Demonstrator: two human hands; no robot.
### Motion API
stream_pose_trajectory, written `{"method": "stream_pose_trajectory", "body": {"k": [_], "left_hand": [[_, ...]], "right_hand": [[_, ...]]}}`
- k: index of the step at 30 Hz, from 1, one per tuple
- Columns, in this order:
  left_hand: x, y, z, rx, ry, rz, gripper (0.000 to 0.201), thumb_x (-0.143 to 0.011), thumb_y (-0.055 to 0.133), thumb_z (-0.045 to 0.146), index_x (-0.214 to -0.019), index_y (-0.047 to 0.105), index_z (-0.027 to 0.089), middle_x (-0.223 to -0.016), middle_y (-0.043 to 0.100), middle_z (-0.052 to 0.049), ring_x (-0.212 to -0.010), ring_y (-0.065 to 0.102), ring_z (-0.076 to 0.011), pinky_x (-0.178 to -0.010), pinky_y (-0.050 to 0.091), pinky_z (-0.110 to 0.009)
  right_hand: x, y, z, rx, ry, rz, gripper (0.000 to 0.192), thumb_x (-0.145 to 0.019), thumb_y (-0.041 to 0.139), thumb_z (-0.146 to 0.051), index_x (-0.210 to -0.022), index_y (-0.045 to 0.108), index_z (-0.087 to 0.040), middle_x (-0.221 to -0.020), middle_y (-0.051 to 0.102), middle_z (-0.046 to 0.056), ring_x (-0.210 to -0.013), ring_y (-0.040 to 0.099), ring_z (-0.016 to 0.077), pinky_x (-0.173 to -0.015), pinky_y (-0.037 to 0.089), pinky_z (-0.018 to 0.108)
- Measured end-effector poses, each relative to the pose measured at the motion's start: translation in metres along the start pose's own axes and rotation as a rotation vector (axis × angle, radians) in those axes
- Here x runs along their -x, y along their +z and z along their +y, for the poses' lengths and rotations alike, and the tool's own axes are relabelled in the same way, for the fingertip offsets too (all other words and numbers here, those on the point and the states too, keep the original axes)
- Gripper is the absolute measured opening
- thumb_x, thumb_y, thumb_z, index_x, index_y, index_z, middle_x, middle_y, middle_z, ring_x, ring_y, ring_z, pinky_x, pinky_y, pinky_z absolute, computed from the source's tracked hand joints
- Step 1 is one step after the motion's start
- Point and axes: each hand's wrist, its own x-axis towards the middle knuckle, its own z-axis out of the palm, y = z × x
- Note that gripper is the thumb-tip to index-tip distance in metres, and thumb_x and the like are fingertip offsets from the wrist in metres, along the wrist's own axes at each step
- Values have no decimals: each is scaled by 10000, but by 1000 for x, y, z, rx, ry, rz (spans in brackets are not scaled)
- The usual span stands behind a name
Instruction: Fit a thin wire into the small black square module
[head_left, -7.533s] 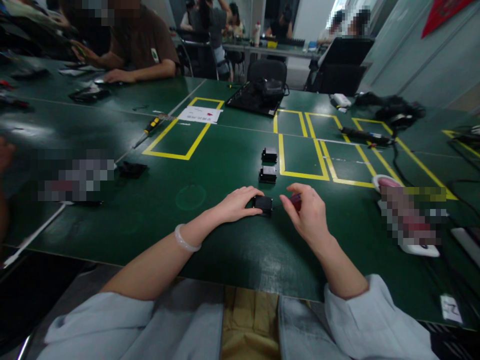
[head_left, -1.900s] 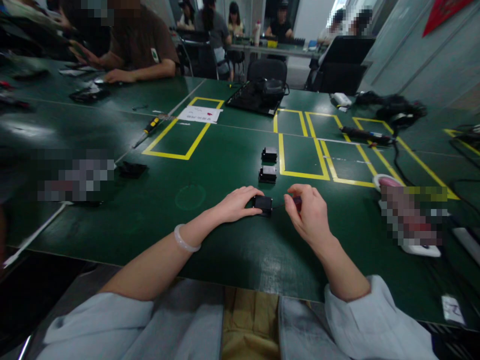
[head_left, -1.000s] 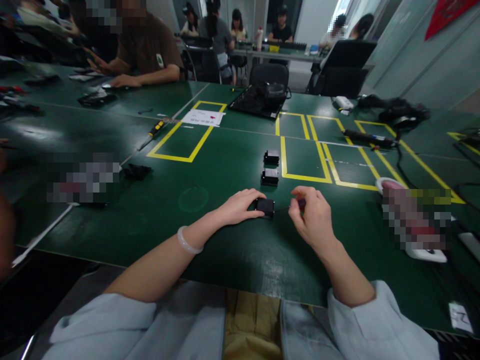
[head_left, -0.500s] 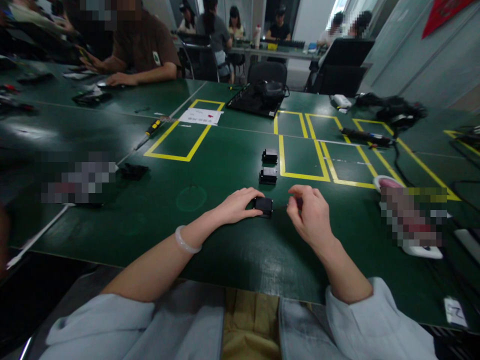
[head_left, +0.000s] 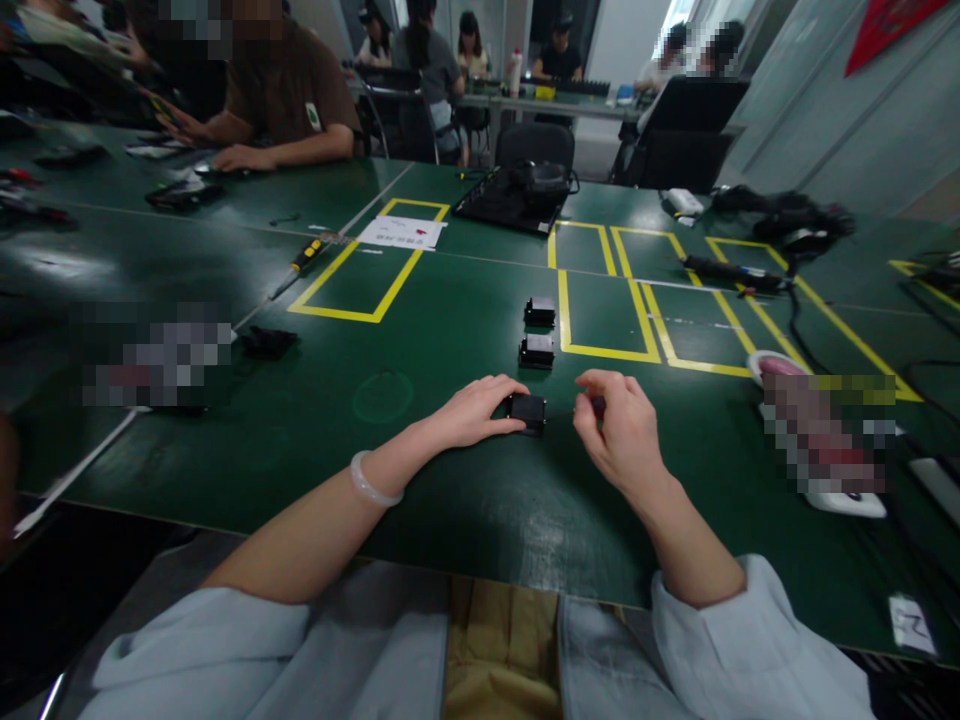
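Observation:
My left hand (head_left: 474,410) rests on the green table (head_left: 450,500) and grips a small black box-shaped part (head_left: 526,409) from its left side. My right hand (head_left: 621,432) is closed around a small screwdriver with a dark red handle (head_left: 598,404); its thin tip points left at the part's right side. Two more black parts of the same kind sit in a row beyond it, one (head_left: 536,350) near and one (head_left: 540,311) farther back. A pale bangle (head_left: 369,482) circles my left wrist.
Yellow tape rectangles (head_left: 360,270) mark the table. A yellow-handled screwdriver (head_left: 304,257), a white paper (head_left: 402,232) and a black tray (head_left: 517,195) lie farther back. Cables (head_left: 787,225) fill the right. A person in a brown shirt (head_left: 289,95) sits at the far left.
Both hands stay on the part and the screwdriver; the right hand has shifted a little nearer the part since the earliest frame. The view wobbles slightly.

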Motion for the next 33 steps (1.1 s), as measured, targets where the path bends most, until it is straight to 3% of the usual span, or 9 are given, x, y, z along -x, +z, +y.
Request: {"method": "stream_pose_trajectory", "body": {"k": [7, 10, 14, 26, 33], "left_hand": [[0, 0, 1, 1, -4, -4, 370, -887, 609, 436, -1179, 558, 215, -1124, 607, -73, -1036, 560, -242, -888, 441, -363], [0, 0, 0, 3, 3, 0, 377, -886, 611, 443, -1180, 557, 214, -1120, 610, -70, -1031, 562, -240, -889, 441, -362], [0, 0, -1, -1, 5, 4, 374, -885, 615, 440, -1181, 559, 218, -1121, 609, -69, -1033, 561, -240, -888, 439, -357], [-1, -1, 1, -16, 4, -6, 359, -889, 617, 419, -1175, 554, 212, -1126, 608, -71, -1038, 562, -243, -884, 439, -352], [0, 1, 0, -10, -4, -5, 369, -888, 616, 432, -1179, 553, 215, -1123, 608, -66, -1030, 561, -241, -882, 439, -349]], "right_hand": [[0, 0, 1, 7, -5, -27, 95, -890, 549, -277, -963, 534, -218, -756, 638, 5, -633, 537, 153, -646, 407, 308], [0, 1, 2, 8, -10, -22, 49, -896, 528, -235, -942, 533, -221, -747, 640, 1, -614, 529, 146, -634, 400, 303], [0, 0, 1, -11, -4, -13, 131, -872, 494, -183, -994, 531, -216, -730, 621, 0, -634, 533, 158, -640, 413, 309], [0, 0, 0, 20, -29, -1, 58, -901, 526, -216, -959, 524, -211, -727, 613, 2, -607, 509, 146, -628, 407, 296], [-1, -1, -1, -5, 13, -3, 135, -876, 486, -194, -1003, 530, -204, -731, 612, 7, -657, 541, 171, -664, 420, 319]]}}
